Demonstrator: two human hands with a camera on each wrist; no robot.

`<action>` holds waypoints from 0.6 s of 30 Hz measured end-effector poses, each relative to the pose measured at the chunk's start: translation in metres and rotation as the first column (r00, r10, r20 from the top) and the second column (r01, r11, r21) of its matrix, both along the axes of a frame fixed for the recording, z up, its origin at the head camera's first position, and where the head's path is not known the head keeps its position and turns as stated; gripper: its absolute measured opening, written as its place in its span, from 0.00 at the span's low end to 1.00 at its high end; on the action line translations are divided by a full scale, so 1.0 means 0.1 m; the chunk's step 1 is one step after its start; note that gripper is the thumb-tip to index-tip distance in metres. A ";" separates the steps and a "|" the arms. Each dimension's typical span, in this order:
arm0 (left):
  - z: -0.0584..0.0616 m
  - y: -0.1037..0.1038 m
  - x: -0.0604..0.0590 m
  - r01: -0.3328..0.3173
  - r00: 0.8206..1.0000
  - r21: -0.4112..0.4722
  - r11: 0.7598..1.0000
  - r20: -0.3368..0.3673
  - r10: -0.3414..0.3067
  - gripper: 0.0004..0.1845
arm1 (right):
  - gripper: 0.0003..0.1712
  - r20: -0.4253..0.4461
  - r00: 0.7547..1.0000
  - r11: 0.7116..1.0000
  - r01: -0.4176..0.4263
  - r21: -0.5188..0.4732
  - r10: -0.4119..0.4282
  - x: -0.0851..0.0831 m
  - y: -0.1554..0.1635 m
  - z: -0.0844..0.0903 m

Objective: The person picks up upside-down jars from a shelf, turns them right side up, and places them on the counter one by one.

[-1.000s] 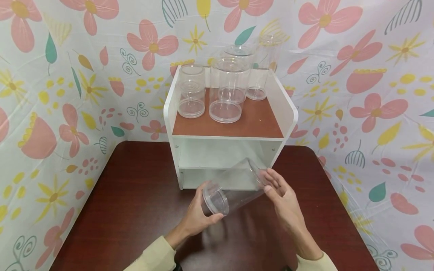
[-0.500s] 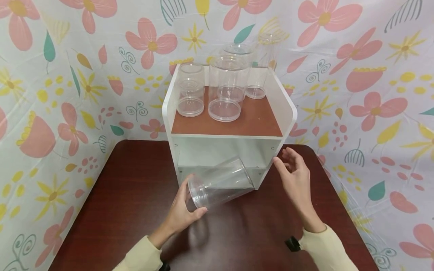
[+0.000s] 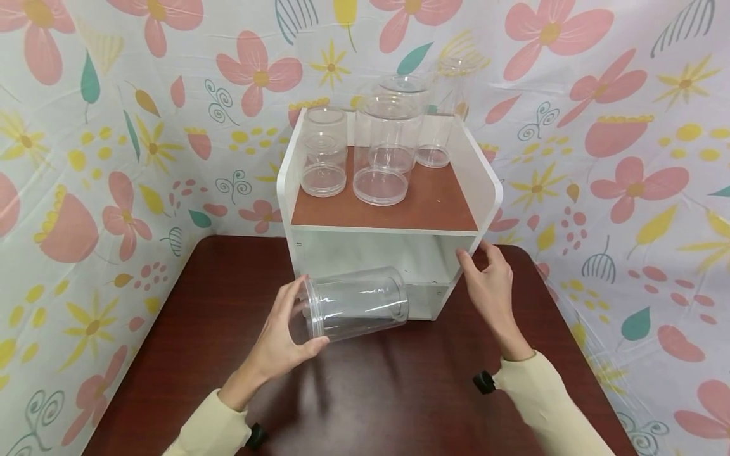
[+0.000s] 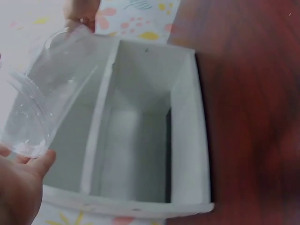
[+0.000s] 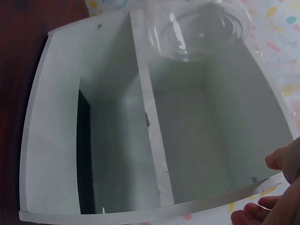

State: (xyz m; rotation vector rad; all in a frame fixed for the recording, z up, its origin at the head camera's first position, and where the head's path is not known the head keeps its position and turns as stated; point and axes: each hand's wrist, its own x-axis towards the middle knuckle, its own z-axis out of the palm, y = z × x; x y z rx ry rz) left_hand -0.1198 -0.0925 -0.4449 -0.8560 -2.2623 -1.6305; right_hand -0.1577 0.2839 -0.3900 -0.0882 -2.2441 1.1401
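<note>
A clear plastic jar (image 3: 362, 304) lies tilted nearly sideways in front of a white shelf unit (image 3: 289, 168). My left hand (image 3: 279, 332) grips the jar around its ringed end, thumb on the near side and fingers on the far side. In the left wrist view, the jar's wall (image 4: 61, 75) slants over the unit's upper compartment. My right hand (image 3: 492, 288) is at the unit's right side panel (image 3: 481, 190), thumb inside the front edge and fingers outside, gripping the panel. In the right wrist view, the jar's other end (image 5: 201, 28) overlaps the divider.
On the unit's brown top (image 3: 439, 212) stand several clear jars: a stacked-looking pair (image 3: 323, 180) at left, a large one (image 3: 379, 187) in the middle, a tall narrow one (image 3: 432, 155) at back right. Dark wooden table (image 3: 199, 316) below; flowered cloth (image 3: 171, 95) encloses it.
My right hand has let go of the jar and moved right to the unit's side panel. My left hand has carried the jar leftward and turned it closer to level.
</note>
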 end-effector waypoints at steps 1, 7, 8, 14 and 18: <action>0.04 -0.02 0.00 -0.007 1.000 -0.020 1.000 0.001 0.007 0.56 | 0.23 -0.012 1.000 1.000 0.005 0.005 -0.005 -0.02 0.00 -0.01; 0.24 -0.11 0.01 -0.051 0.999 -0.134 0.990 -0.002 0.051 0.55 | 0.16 -0.073 0.997 0.999 0.034 0.024 -0.032 -0.09 -0.01 -0.07; 0.27 -0.12 0.01 -0.056 0.998 -0.151 0.987 -0.003 0.056 0.55 | 0.15 -0.078 0.996 0.999 0.040 0.026 -0.038 -0.10 -0.01 -0.08; 0.44 -0.14 0.01 -0.094 0.995 -0.253 0.963 -0.008 0.095 0.52 | 0.10 -0.108 0.991 0.996 0.078 0.039 -0.074 -0.13 -0.03 -0.09; 0.53 -0.14 -0.01 -0.111 0.994 -0.300 0.947 -0.011 0.113 0.51 | 0.09 -0.123 0.989 0.995 0.092 0.050 -0.085 -0.13 -0.05 -0.08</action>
